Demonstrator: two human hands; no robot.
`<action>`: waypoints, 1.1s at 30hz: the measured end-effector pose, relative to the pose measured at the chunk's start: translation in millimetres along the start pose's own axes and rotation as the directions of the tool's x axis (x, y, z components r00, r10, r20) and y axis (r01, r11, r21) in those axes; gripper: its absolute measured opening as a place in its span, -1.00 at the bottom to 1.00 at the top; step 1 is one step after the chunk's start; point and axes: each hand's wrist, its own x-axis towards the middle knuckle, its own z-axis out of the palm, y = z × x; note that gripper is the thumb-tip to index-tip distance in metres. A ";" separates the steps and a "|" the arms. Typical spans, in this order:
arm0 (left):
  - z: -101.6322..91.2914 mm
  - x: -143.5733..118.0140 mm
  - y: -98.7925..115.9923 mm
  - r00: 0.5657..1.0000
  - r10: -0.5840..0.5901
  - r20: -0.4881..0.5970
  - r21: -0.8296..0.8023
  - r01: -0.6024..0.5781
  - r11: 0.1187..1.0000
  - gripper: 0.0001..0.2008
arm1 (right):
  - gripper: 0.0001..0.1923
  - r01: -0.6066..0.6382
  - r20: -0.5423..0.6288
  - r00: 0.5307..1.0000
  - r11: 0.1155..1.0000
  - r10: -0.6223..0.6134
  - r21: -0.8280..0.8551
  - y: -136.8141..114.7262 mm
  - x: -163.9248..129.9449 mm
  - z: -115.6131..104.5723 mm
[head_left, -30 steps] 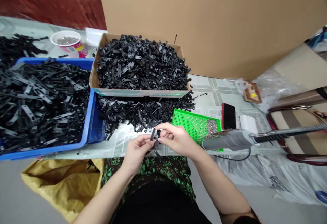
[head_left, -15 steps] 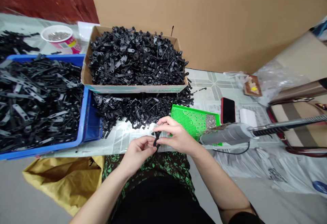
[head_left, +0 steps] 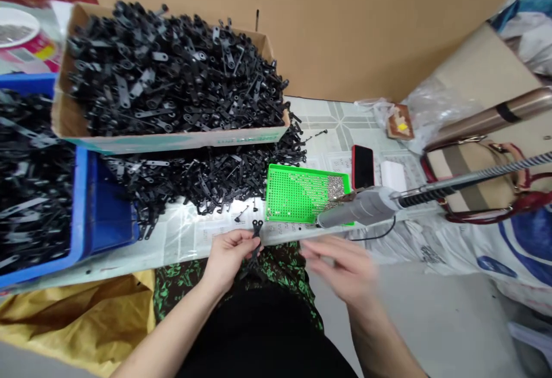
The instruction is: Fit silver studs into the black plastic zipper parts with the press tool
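The left hand [head_left: 227, 255] pinches a small black part [head_left: 256, 239] between thumb and fingertips, just above the near edge of the table [head_left: 190, 234], over the lap at about 6 o'clock. The part stands roughly upright, its top end clear of the fingers. The right hand [head_left: 345, 267] is at 5 o'clock, blurred, fingers spread and holding nothing, apart from the part and just below the grey tool [head_left: 360, 211].

The tool lies across the table edge at 3 o'clock, its tip touching the green tray [head_left: 297, 197], which carries a patch of small metal bits in its right corner. Behind the tray lie a red phone [head_left: 363, 165] and a white block [head_left: 391, 175]. A loose heap of black parts [head_left: 207, 179] spreads at 11 o'clock from the left hand, in front of a cardboard box [head_left: 168, 139] piled with more of them. A blue bin [head_left: 86, 205] at 9 o'clock holds longer black strips. A yellow bag [head_left: 73, 315] sits at 8 o'clock, below the table.
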 end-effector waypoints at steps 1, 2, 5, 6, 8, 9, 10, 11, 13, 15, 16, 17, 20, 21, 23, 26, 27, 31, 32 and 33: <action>6.8 2.5 -4.7 1.000 -0.026 0.006 0.009 0.026 1.000 -0.82 | -0.83 0.043 -0.259 0.965 0.999 -0.044 -0.010 2.9 -6.5 -13.9; 14.7 5.4 -9.9 0.999 -0.045 0.018 0.014 0.045 0.999 -0.82 | -0.85 0.066 -0.477 0.876 0.997 -0.071 -0.029 7.7 -10.1 -25.6; 42.0 15.9 -25.4 0.997 -0.066 0.048 -0.004 0.066 0.998 -0.81 | -0.71 -0.112 -0.361 0.924 0.991 0.129 0.068 28.2 -3.1 -44.6; 50.6 19.2 -29.9 0.997 -0.063 0.053 -0.010 0.063 0.998 -0.81 | -0.64 -0.201 -0.168 0.962 0.974 0.216 0.103 34.9 3.3 -46.5; 64.1 24.0 -37.0 0.997 -0.052 0.061 -0.003 0.052 0.999 -0.81 | -0.58 -0.344 0.143 0.935 0.930 0.326 0.131 45.0 17.6 -46.8; 68.3 25.2 -39.4 0.997 -0.045 0.063 0.014 0.044 0.999 -0.81 | -0.56 -0.375 0.201 0.917 0.915 0.343 0.149 48.7 24.2 -45.8; 70.8 25.6 -41.1 0.997 -0.034 0.063 0.036 0.032 0.999 -0.81 | -0.54 -0.383 0.200 0.916 0.907 0.348 0.177 51.9 30.2 -44.2; 71.9 25.5 -42.1 0.998 -0.017 0.061 0.058 0.014 0.998 -0.81 | -0.52 -0.365 0.150 0.929 0.905 0.339 0.217 55.5 35.8 -42.0; 71.8 25.0 -41.9 0.998 0.024 0.051 0.088 -0.028 0.996 -0.82 | -0.52 -0.308 -0.004 0.947 0.909 0.322 0.279 65.1 46.3 -34.8; 71.5 26.4 -39.6 0.998 0.041 0.040 0.086 -0.044 0.995 -0.82 | -0.50 -0.267 -0.169 0.928 0.909 0.331 0.320 78.7 57.4 -24.3; 71.9 28.0 -38.0 0.999 0.030 0.033 0.071 -0.032 0.997 -0.81 | -0.48 -0.247 -0.239 0.910 0.906 0.339 0.343 86.3 62.9 -18.3; 72.7 30.1 -36.3 1.000 0.008 0.027 0.050 -0.010 0.999 -0.79 | -0.46 -0.226 -0.298 0.890 0.900 0.346 0.372 93.9 68.2 -12.5; 76.3 36.3 -31.8 0.998 -0.060 0.005 -0.014 0.060 0.998 -0.78 | -0.39 -0.148 -0.383 0.857 0.876 0.345 0.458 113.6 79.0 0.1; 77.4 37.7 -30.7 0.997 -0.081 -0.007 -0.032 0.081 0.996 -0.78 | -0.38 -0.129 -0.386 0.856 0.866 0.344 0.484 118.5 80.5 2.1; 79.0 39.1 -29.2 0.992 -0.122 -0.035 -0.065 0.120 0.991 -0.78 | -0.40 -0.095 -0.387 0.857 0.842 0.341 0.531 125.7 80.8 3.6; 80.3 39.1 -27.9 0.983 -0.166 -0.072 -0.113 0.157 0.981 -0.76 | -0.45 -0.041 -0.407 0.850 0.812 0.335 0.583 131.4 78.3 3.8; 80.7 39.0 -27.5 0.982 -0.174 -0.079 -0.123 0.164 0.979 -0.76 | -0.45 -0.027 -0.414 0.847 0.806 0.332 0.591 132.5 77.6 4.2; 82.1 38.7 -26.0 0.975 -0.203 -0.092 -0.141 0.189 0.972 -0.76 | -0.51 0.028 -0.426 0.854 0.791 0.299 0.612 135.4 76.8 6.6; 82.4 38.7 -25.7 0.974 -0.206 -0.094 -0.143 0.191 0.971 -0.77 | -0.53 0.035 -0.428 0.855 0.790 0.293 0.612 136.1 76.8 7.0; 82.6 38.7 -25.6 0.974 -0.206 -0.094 -0.144 0.191 0.971 -0.77 | -0.54 0.042 -0.429 0.857 0.791 0.286 0.610 136.7 76.8 7.3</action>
